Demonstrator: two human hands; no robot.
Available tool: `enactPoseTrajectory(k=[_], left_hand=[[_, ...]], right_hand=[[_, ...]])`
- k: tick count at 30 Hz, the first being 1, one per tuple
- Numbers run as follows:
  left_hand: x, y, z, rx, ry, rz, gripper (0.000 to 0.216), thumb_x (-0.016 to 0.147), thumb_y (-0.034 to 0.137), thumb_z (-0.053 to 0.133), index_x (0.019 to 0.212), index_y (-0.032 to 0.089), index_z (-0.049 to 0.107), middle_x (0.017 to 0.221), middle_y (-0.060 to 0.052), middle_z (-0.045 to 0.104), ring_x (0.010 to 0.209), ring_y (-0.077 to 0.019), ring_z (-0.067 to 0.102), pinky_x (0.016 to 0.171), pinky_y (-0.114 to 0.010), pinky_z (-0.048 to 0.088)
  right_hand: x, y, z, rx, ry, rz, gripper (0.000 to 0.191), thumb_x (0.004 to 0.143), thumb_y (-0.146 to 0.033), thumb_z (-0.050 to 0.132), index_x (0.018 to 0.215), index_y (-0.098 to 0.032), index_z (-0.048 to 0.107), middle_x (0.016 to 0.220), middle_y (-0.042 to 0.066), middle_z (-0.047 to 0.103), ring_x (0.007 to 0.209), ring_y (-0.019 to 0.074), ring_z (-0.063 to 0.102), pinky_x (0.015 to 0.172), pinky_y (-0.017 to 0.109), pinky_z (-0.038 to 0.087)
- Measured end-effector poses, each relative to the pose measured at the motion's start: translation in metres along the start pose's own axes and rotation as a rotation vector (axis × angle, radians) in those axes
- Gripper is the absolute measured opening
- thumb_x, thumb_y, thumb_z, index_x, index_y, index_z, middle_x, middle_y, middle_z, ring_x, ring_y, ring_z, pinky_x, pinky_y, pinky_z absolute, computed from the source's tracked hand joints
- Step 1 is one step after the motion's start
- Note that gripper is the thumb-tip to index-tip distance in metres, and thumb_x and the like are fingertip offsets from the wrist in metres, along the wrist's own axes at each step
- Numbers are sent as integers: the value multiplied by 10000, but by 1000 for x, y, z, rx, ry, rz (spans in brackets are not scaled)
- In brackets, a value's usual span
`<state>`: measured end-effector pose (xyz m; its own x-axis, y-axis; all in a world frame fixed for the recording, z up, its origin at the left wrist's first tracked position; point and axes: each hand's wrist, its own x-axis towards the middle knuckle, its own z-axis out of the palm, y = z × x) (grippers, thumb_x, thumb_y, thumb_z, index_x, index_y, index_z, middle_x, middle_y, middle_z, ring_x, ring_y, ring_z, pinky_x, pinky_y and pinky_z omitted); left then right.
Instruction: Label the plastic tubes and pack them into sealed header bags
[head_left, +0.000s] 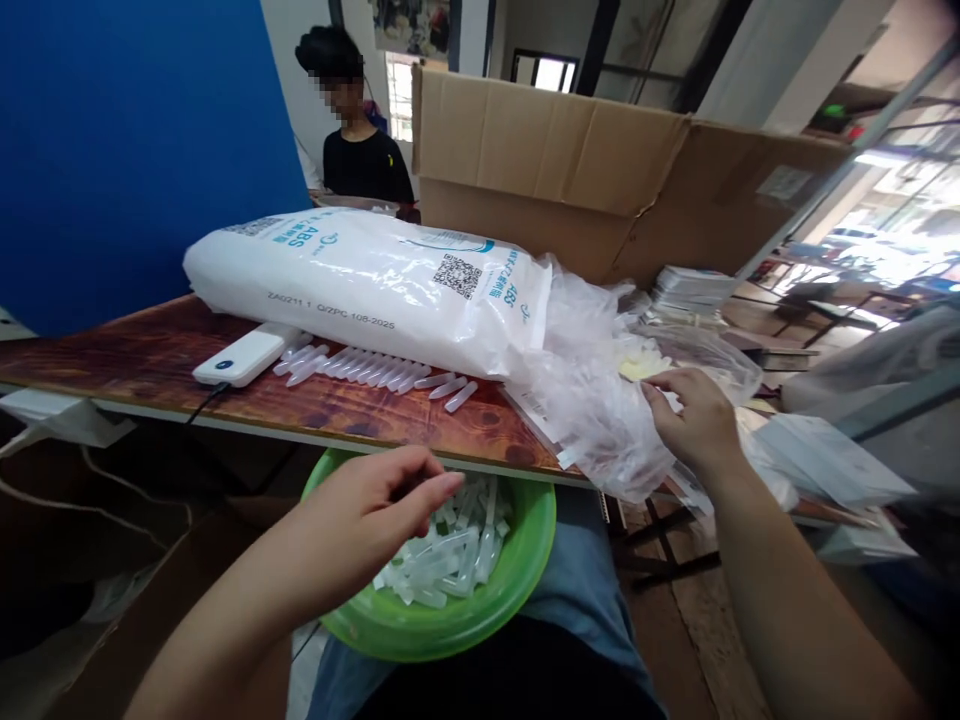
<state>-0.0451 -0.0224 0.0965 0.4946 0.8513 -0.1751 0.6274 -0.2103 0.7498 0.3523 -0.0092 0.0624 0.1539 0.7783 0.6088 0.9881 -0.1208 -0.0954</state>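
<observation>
My left hand (382,505) hovers over a green basin (538,560), palm down, with fingers curled toward the thumb. Whatever it may hold is hidden. Many translucent whitish plastic tubes (454,560) lie in the basin, which rests on my lap. At the right, my right hand (694,415) reaches to an open clear plastic bag (727,365), its thumb and fingertips close together. Small pale yellow pieces (637,357) show in that bag beside the fingertips. What the fingers pinch is too small to name. On the table, similar tubes (375,368) lie in a row.
A full white sack (352,275) lies across the wood-patterned table (330,408). Left of the tubes is a white device (247,355) with a cable. Crumpled clear plastic (592,380) hangs over the edge. Behind stand a cardboard box (540,150) and a person (366,165).
</observation>
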Motion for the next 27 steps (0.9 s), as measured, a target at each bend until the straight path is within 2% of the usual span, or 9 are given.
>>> enactPoseTrajectory(k=[2,5,8,11,16,19,22,24,27], left_hand=[[31,12,4,254,-92,31,350,862,545,483,861,242,657,754,-3,675,668,-182,613,586,-266,427],[73,24,19,594,-49,58,309,839,457,525,806,186,669,800,-90,713,706,-254,653,602,-326,444],[103,37,46,675,53,164,263,872,316,463,822,141,653,872,-155,704,791,-287,659,670,-370,460],[121,58,78,702,131,420,204,875,282,476,949,157,619,1037,-127,664,995,-280,610,821,-390,452],[160,97,120,747,148,820,256,932,253,395,1134,200,544,1304,-75,561,1282,-226,431,1002,-401,357],[198,113,131,790,146,939,307,963,236,333,1177,210,550,1283,-70,600,1365,-205,351,1087,-447,263],[235,125,128,857,160,967,317,960,312,366,1105,210,629,1063,-76,711,1166,-231,546,1088,-496,237],[254,128,117,907,205,926,366,951,378,377,1028,200,687,956,-101,736,1019,-262,605,1051,-523,253],[266,121,97,982,295,772,360,861,444,520,935,170,742,922,-165,737,1077,-355,558,1020,-546,229]], right_hand=[[24,20,11,-52,-145,16,211,910,-261,496,952,-154,672,1002,101,666,1014,224,600,907,365,471],[63,44,31,-137,-391,61,201,915,-293,540,958,-139,661,996,85,663,965,209,620,867,391,501],[94,59,55,-191,-597,87,286,915,-357,571,1106,-146,601,1098,69,629,955,176,623,836,386,535],[110,61,79,-209,-685,56,328,922,-352,562,1191,-163,566,1209,88,585,1035,198,602,877,412,528],[111,50,102,-222,-727,37,353,915,-351,573,1210,-158,555,1226,95,574,1056,209,596,888,419,523],[109,45,100,-210,-705,69,349,916,-352,572,1207,-160,557,1221,94,577,1054,208,597,886,414,524],[110,45,93,-181,-660,122,346,919,-354,567,1206,-162,557,1213,89,582,1043,205,601,879,417,527],[114,48,87,-152,-613,165,350,917,-355,569,1208,-160,555,1214,89,581,1046,207,600,881,421,526],[119,54,78,-86,-534,244,360,918,-357,567,1218,-160,549,1227,92,574,1059,212,595,890,430,521]])
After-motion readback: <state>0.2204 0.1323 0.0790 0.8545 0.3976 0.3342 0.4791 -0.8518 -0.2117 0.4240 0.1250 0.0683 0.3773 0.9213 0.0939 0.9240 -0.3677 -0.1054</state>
